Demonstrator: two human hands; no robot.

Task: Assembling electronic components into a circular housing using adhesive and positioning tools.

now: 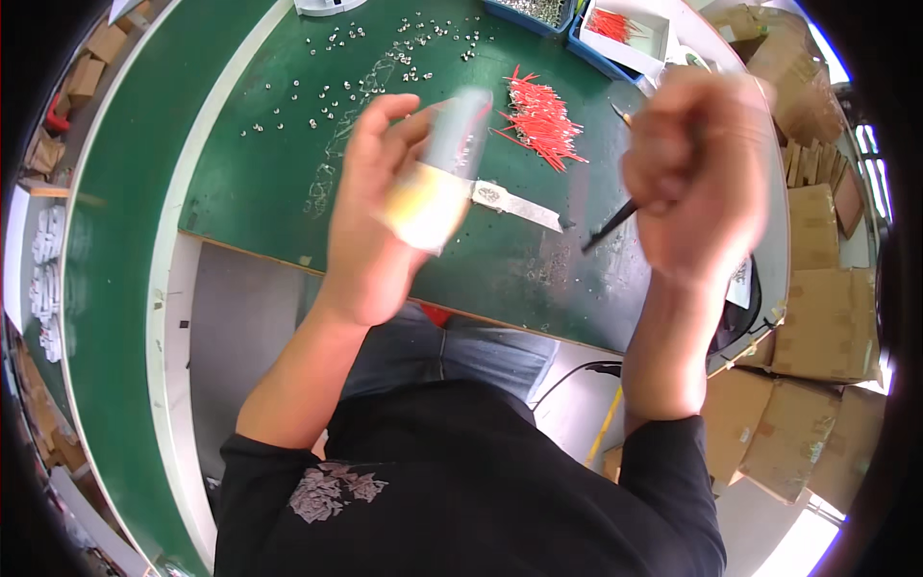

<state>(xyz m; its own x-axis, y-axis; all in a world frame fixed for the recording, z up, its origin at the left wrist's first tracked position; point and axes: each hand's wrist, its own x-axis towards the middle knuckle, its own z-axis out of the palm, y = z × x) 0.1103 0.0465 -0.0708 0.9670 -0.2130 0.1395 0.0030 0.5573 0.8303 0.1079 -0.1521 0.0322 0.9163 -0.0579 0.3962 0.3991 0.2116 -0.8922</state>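
My left hand is raised over the front of the green table, closed round a see-through bottle with a yellow and white lower part. Blur hides what is in the bottle. On the right, my right hand is curled into a fist, smeared by motion. A thin dark rod sticks out of it, pointing down and left; its kind cannot be made out. Between the hands a pale flat strip lies on the table. Beyond it is a heap of short red wires with metal ends.
Small metal parts are scattered over the far left of the green table. Blue bins stand at the back, beside a white box with red wires. A slim pointed tool lies behind my right hand. Cardboard boxes stack at right.
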